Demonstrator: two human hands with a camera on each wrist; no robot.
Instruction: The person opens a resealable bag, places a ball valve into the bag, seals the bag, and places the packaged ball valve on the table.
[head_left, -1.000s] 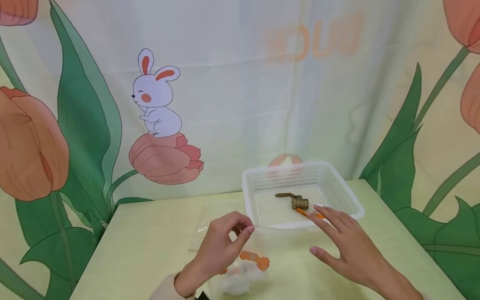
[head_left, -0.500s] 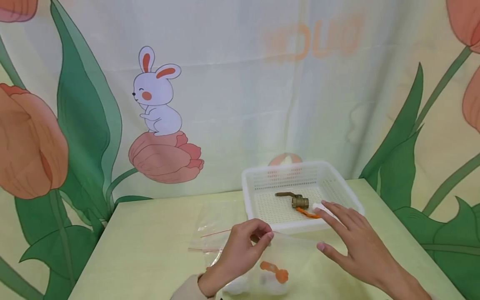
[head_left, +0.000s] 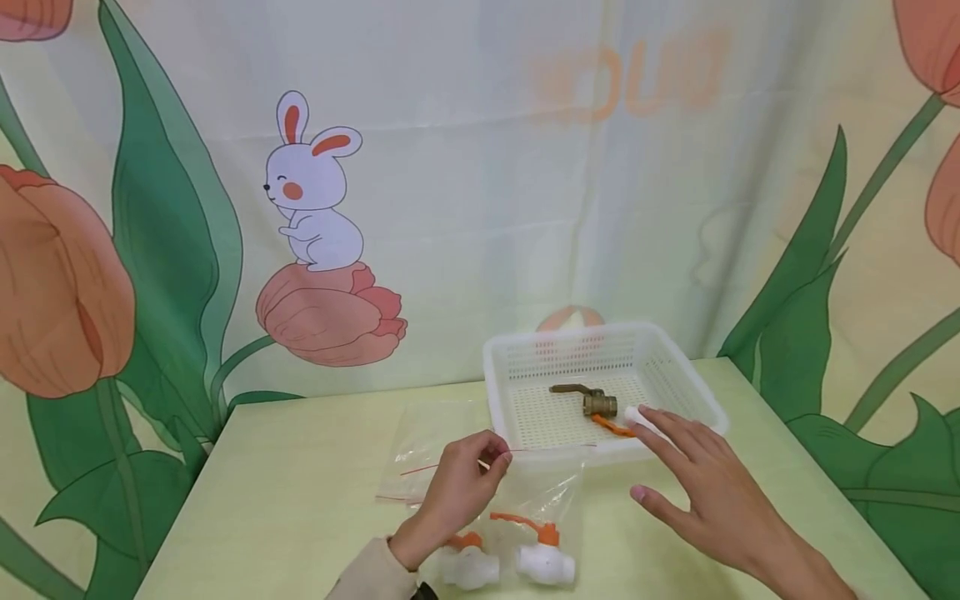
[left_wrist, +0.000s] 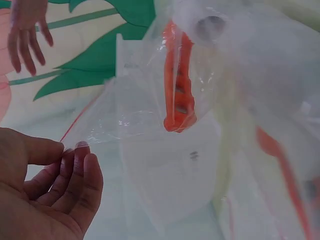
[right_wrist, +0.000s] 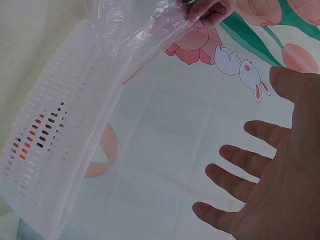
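My left hand (head_left: 461, 479) pinches the red-lined top corner of a clear zip bag (head_left: 566, 483) between thumb and fingers. Low in that bag sits a white plastic ball valve (head_left: 546, 565) with an orange lever; the left wrist view shows the orange lever (left_wrist: 180, 85) through the film. Just left of it lies a second white ball valve (head_left: 471, 568), partly covered by my left wrist. My right hand (head_left: 708, 492) has its fingers spread, holds nothing and is apart from the bag, in front of the basket's near right corner.
A white perforated basket (head_left: 492, 396) stands at the back right. In it lie a brass ball valve (head_left: 600, 406) and an orange-levered white valve (head_left: 613, 426), half hidden by my right hand. Flat clear bags (head_left: 431, 429) lie left of the basket. A printed curtain (head_left: 450, 208) closes the back.
The left hand went right, then came back left, with the pinched bag swinging along. The bag now hangs flatter and its valve shows sharply. My right hand shifted slightly right and stays spread.
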